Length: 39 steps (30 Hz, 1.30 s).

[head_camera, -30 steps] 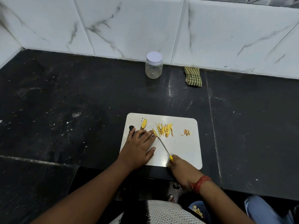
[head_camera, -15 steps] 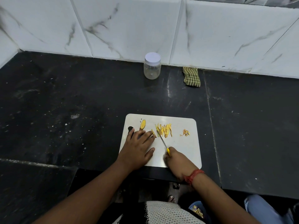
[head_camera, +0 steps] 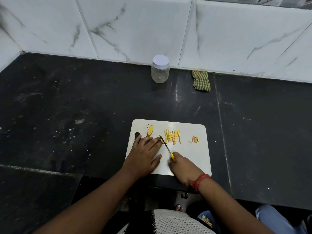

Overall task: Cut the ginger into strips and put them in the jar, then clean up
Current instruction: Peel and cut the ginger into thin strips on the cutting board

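Note:
A white cutting board (head_camera: 190, 156) lies on the black counter. On it are a ginger slice (head_camera: 149, 130), a pile of ginger strips (head_camera: 172, 136) and a small heap of peel scraps (head_camera: 195, 139). My left hand (head_camera: 143, 156) lies flat with straight fingers pressing a ginger piece (head_camera: 162, 140) down at its fingertips. My right hand (head_camera: 183, 168) grips the yellow handle of a small knife (head_camera: 166, 146), whose blade tip meets that piece. A clear jar (head_camera: 160, 69) with a white lid on stands at the back by the wall.
A folded green checked cloth (head_camera: 201, 80) lies right of the jar against the marble wall. The black counter (head_camera: 84, 107) has a front edge just below the board, and a lower dark step sits at the left.
My right hand has slid left and forward, bringing the knife blade from a low slant up against the piece under my left fingertips. My left hand has stayed put.

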Tool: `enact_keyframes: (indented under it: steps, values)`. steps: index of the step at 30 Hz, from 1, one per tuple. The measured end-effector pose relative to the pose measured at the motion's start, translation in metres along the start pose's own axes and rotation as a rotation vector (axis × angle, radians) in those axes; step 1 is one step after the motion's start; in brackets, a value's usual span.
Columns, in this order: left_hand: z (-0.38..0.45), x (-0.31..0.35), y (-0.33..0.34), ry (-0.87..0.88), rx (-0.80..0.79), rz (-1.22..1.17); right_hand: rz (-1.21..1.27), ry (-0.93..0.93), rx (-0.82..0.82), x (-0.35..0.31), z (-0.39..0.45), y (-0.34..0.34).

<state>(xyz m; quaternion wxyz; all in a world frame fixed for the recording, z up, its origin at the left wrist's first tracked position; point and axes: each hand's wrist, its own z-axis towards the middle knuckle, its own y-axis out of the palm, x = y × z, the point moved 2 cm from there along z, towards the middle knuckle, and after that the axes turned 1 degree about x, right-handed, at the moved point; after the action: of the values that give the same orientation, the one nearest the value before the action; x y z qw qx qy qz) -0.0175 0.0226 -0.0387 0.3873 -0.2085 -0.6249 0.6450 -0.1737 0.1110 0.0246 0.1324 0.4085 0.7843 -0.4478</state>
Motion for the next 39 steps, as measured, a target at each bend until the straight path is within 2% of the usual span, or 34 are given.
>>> enact_keyframes:
  steps: [8, 13, 17, 28, 39]
  values:
    - [0.000, 0.000, 0.001, 0.011, 0.014, 0.017, -0.037, 0.026, -0.036, 0.000, 0.006, 0.001]
    - [0.002, 0.000, 0.002, 0.018, 0.008, 0.058, -0.096, 0.054, -0.122, -0.001, 0.015, 0.002]
    - [0.002, 0.001, 0.002, 0.022, 0.019, 0.068, -0.113, 0.081, -0.077, 0.001, 0.022, 0.000]
    - [0.003, 0.002, 0.004, 0.019, 0.043, 0.073, -0.033, 0.072, -0.110, 0.007, 0.005, 0.002]
    - [0.002, 0.003, 0.004, 0.021, 0.041, 0.077, -0.085, 0.042, -0.061, 0.017, -0.013, 0.004]
